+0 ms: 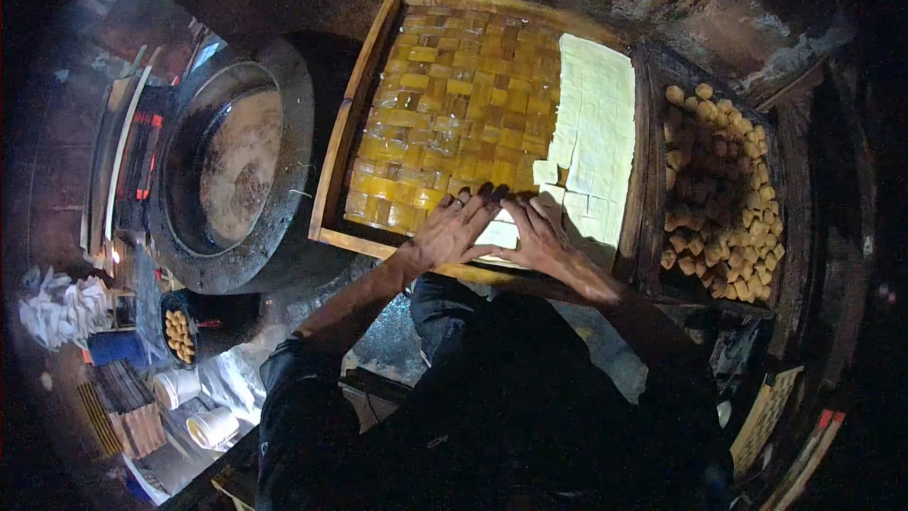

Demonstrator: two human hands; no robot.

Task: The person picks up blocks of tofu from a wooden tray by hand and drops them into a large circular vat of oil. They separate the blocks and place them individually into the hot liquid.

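Observation:
My left hand (452, 229) is palm down over the near edge of a woven bamboo mat (454, 121) set in a wooden frame (339, 149). Close beside it, my right hand (543, 234) spreads its fingers over pale blocks that look like tofu. The two thumbs nearly meet, and a white piece (500, 234) shows between the hands. I see no piece lifted in either hand, though the undersides are hidden. Along the mat's right side lies a pale slab (594, 128) scored into squares. A small loose square (545, 172) sits at its left edge.
Right of the frame, a dark wooden box (649, 156) holds many browned pieces (752, 255). At left stands a large wok (241, 163) with brownish contents and a broad rim (298, 135). Farther down left are a container of browned pieces (179, 337) and white buckets (213, 427).

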